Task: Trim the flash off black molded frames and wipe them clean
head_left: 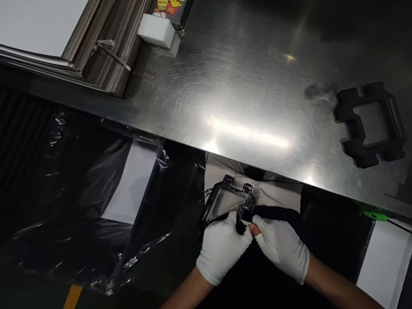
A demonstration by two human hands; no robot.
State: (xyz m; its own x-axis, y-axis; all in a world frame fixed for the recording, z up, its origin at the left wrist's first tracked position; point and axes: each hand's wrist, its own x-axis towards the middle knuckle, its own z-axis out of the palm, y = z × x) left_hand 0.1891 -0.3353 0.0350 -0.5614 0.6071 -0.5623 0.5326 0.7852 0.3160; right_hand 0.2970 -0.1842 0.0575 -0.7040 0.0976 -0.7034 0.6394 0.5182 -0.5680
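My left hand (pixel 223 243), in a white glove, grips a black plastic frame (pixel 212 201) by its near edge. The frame has an open middle and tabs on its far side, and it is held below the table's edge. My right hand (pixel 281 242), also gloved but with a bare thumb tip, is closed in a pinch at the frame's near right corner. A thin pale sliver shows at its fingertips; what it is I cannot make out. The fingertips of both hands almost meet there.
A second black frame (pixel 350 146) lies on the steel table (pixel 225 86) at right. Stacked cardboard sheets (pixel 106 56) and a white foam block (pixel 156 31) stand at upper left. Below the edge are a black plastic-lined container (pixel 80 206) and a green object (pixel 376 215) with a cable.
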